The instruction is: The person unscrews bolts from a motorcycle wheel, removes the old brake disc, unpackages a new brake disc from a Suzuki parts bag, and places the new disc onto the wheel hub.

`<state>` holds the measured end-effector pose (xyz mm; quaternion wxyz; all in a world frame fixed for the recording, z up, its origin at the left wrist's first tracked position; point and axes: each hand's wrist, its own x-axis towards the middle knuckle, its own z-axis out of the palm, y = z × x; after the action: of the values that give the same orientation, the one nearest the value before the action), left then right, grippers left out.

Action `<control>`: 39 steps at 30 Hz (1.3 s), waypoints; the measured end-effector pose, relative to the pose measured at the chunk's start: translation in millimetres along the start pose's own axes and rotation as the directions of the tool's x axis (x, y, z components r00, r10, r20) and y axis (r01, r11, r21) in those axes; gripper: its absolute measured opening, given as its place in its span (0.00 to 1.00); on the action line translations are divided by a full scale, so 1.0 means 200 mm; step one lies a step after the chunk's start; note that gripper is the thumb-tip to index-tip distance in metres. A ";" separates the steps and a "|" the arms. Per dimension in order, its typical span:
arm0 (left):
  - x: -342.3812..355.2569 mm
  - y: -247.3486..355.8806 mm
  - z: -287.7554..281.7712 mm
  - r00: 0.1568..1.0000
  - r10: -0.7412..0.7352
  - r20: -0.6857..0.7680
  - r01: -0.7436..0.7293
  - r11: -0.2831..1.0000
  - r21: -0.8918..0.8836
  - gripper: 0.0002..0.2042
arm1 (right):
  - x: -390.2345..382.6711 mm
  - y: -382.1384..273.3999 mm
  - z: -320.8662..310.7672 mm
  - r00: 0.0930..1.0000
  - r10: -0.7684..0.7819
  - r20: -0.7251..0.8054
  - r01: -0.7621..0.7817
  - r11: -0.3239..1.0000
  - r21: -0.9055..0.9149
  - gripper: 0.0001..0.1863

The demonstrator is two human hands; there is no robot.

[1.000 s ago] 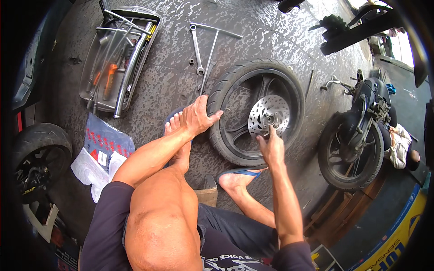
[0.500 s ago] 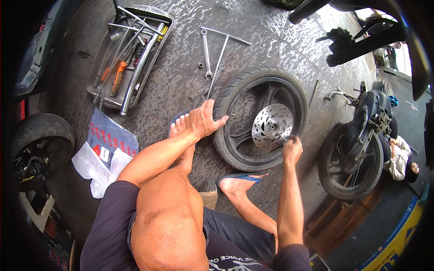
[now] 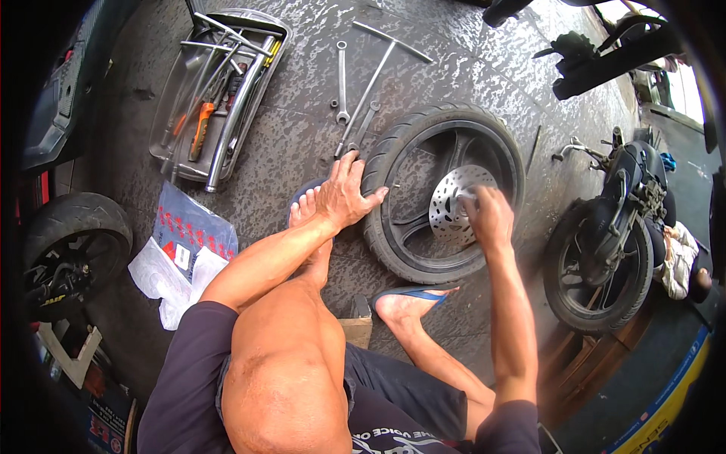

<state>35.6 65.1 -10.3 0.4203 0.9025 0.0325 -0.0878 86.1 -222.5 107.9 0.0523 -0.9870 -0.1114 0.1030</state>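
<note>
A black motorcycle wheel [image 3: 393, 246] lies flat on the floor with a drilled brake disc [image 3: 446, 219] at its middle, facing up. My right hand [image 3: 493, 218] is over the right side of the disc near the hub, its fingers curled together and slightly blurred. What is in those fingers is mostly hidden by the hand. My left hand [image 3: 344, 195] rests at the tyre's left edge, with the thumb on the sidewall and the fingers stretched out. Beyond the left fingertips lie a T-handle wrench [image 3: 376, 79], a combination spanner [image 3: 342, 83] and a shorter spanner [image 3: 368, 125].
A tray [image 3: 155, 147] of tools stands at the far left, holding an orange-handled screwdriver [image 3: 201, 130]. Nearer are a plastic packet [image 3: 185, 216] and crumpled white plastic [image 3: 159, 280]. Motorcycle wheels stand on both sides, one on a black motorcycle [image 3: 605, 234].
My right hand has moved up from the disc's lower edge to near the hub; a thin metal piece seen earlier at its fingers is now hidden. My left hand stays at the tyre, fingers more spread.
</note>
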 end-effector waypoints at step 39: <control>0.01 -0.05 0.01 0.993 0.107 -0.055 -0.109 0.994 -0.032 0.33 | 0.03 0.31 -0.03 0.981 0.192 0.016 -0.190 0.979 -0.077 0.08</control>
<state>35.7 68.9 -19.7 0.4393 0.8974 -0.0035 -0.0402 105.5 -281.4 104.8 0.0038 -0.9932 -0.0207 0.1149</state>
